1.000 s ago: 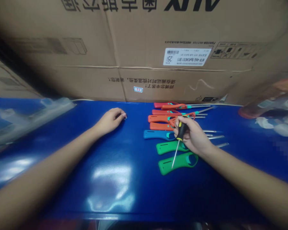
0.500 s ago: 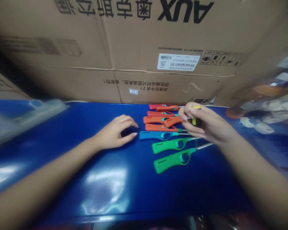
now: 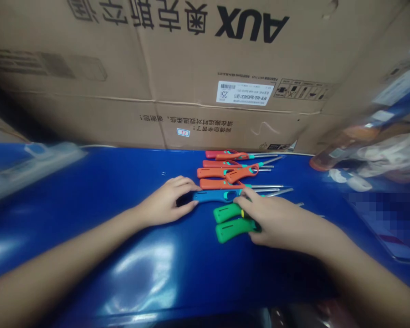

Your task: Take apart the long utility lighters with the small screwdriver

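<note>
Several long-nosed gas lighters lie in a column on the blue table point(image 3: 150, 269), with handles to the left and metal tubes to the right. At the left end of the blue lighter point(image 3: 210, 196), my left hand point(image 3: 169, 200) has its thumb and fingertips on either edge of the handle. My right hand point(image 3: 280, 216) is closed round a small yellow-and-black object point(image 3: 243, 213), mostly hidden in the palm. Its fingers reach over the upper green lighter point(image 3: 225, 212) and the lower green lighter point(image 3: 230, 230), covering their trigger ends. Orange lighters point(image 3: 212, 184) and red lighters point(image 3: 217, 154) lie farther back.
A large cardboard box point(image 3: 130, 82) with upside-down print stands along the table's back edge. On the right are a bottle point(image 3: 335, 148), crumpled white plastic point(image 3: 392, 152) and a flat object point(image 3: 392, 241) partly blurred out. A clear plastic item point(image 3: 37, 171) lies at left.
My right hand has come down and toward me from above the orange lighters to the green ones, carrying the yellow-and-black object. My left fingertips have met the blue lighter's end.
</note>
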